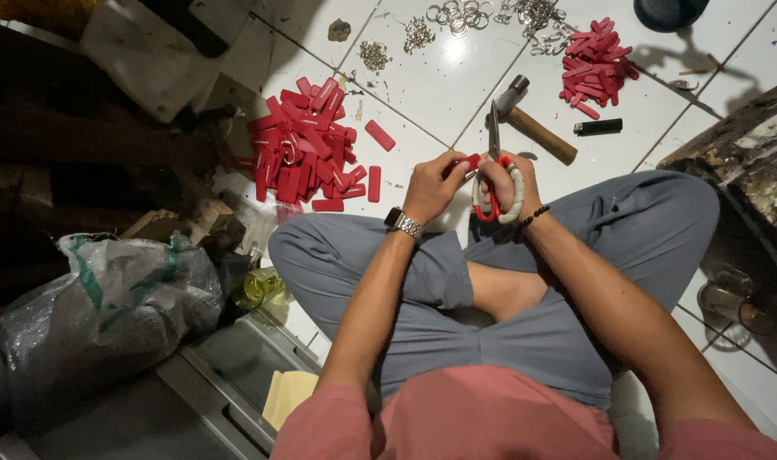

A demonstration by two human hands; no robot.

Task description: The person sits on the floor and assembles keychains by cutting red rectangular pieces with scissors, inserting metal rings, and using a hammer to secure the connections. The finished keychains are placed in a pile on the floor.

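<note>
Fingers of right hand (503, 183) curled through scissors (494, 170), left hand (431, 187) pinching red plastic piece (472, 160), forearms angled inward.

Bright glare on tiles, dim left side

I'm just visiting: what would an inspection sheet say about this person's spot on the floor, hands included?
Surface: white tiled floor, person sitting cross-legged on it.
Job's things: scissors with red handles, blades pointing up; small red piece; large red pile; smaller red pile.
Clutter: hammer, black lighter, metal rings, chain bits.
Hands: right hand has its grip on the scissors; left hand pinches the red piece at the blades.
Cables: nothing seen.
Surroundings: grey sack, dark wooden clutter, glass jar.
</note>
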